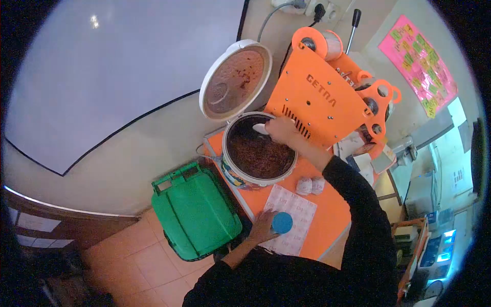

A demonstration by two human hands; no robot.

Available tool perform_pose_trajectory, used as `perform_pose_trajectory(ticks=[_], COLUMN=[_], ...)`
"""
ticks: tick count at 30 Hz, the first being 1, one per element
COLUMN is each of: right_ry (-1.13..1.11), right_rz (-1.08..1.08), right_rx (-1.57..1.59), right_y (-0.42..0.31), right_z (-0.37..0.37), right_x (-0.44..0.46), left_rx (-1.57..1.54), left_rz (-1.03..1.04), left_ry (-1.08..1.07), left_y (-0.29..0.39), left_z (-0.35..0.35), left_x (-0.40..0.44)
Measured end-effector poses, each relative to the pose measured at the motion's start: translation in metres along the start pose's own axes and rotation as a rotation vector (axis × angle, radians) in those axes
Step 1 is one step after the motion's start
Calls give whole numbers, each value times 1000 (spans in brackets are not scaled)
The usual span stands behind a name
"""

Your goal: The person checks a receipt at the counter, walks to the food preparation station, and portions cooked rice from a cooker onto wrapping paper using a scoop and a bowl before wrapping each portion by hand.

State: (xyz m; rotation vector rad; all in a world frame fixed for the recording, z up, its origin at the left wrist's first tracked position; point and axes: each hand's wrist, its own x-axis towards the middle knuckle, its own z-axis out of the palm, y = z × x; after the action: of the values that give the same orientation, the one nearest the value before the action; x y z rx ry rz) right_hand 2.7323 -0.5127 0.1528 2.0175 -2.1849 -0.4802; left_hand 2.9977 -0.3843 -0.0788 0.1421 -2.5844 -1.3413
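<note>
Head view, left hand: the bare left hand [263,228] is at the near edge of the desk, fingers grasping the side of a round blue flat-topped piece [282,222].
Blue piece: just right of the left fingers and touching them, above the white paper sheet with pink print [286,199]; whether it rests on the sheet, I cannot tell.
Right hand: the bare right hand [281,131] reaches over the far right rim of the cooker, fingers curled round a white utensil [260,128], its pale end projecting left from them.
Cooker: a round white pot with a patterned side [259,181], left of the orange machine; its white hinged lid [238,79] stands open on the far side, inner face stained.
Dark brown grains [261,157]: inside the cooker, below and near the right fingers.
Wrapped bundles: two small white printed bundles [310,186] sit side by side, right of the cooker and under the right forearm.
Desk: an orange-topped desk [331,220] carries cooker, sheet and bundles.
Machine: an orange metal machine marked GETRA [312,97], far right of the cooker.
Bin: a green lidded plastic bin [197,212], left of the desk.
</note>
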Motion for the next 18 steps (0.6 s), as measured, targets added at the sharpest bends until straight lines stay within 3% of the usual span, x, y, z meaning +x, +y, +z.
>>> perform_pose_trajectory(ticks=[2, 5, 7, 9, 10, 12, 13, 14, 18], right_ry=[-27, -168, -188, -198, -210, -218, -233, -229, -317], right_rz=[-3, 8, 24, 52, 77, 116, 159, 154, 144], right_rx=[-26, 49, 148, 185, 217, 273, 327, 328, 424], right_y=[5, 3, 10, 15, 15, 12, 11, 12, 12], right_z=[2, 6, 15, 21, 23, 21, 21, 28, 39], right_x=[3, 5, 8, 13, 15, 17, 18, 23, 31], left_rx=[-35, -284, -530, -461, -455, -962, -956, -938, -852], left_rz=[20, -149, -405, -383, -383, -522, -522, -378, -119], left_ry=[21, 110, 417, 621, 622, 444, 450, 432, 317], left_y=[3, 6, -2, -2, -7, -14, -11, -8, 16], left_z=[-6, -19, -41, -82, -107, -150, -164, -177, -205], left_x=[-1, -7, -18, -20, -22, -22, -15, -8, 21])
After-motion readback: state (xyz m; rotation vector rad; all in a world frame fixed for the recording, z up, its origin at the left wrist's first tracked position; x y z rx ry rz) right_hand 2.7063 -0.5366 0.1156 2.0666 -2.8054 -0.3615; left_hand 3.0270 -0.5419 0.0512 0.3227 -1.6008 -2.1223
